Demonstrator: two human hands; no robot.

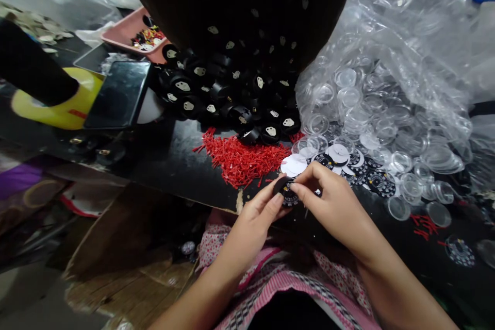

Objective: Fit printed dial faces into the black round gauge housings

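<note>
My left hand point(263, 206) is closed around a black round case point(281, 184), thumb on its near side. A black dial disc with white markings point(291, 197) sits at the case's face, tilted toward me. My right hand point(319, 191) pinches with thumb and forefinger at the right edge of the dial; whatever is between the fingertips is too small to make out. Just beyond my hands lie small red pointers point(247, 160) in a heap. White discs point(294, 165) and printed black dials point(381, 183) lie loosely piled beside my right hand.
Many black cases point(232, 93) spill from a large dark container point(240, 0). Clear round covers point(363, 108) pour from a plastic bag point(417, 36) at right. At left are a phone point(118, 94), a yellow tape roll point(50, 108) and a pink tray point(126, 31).
</note>
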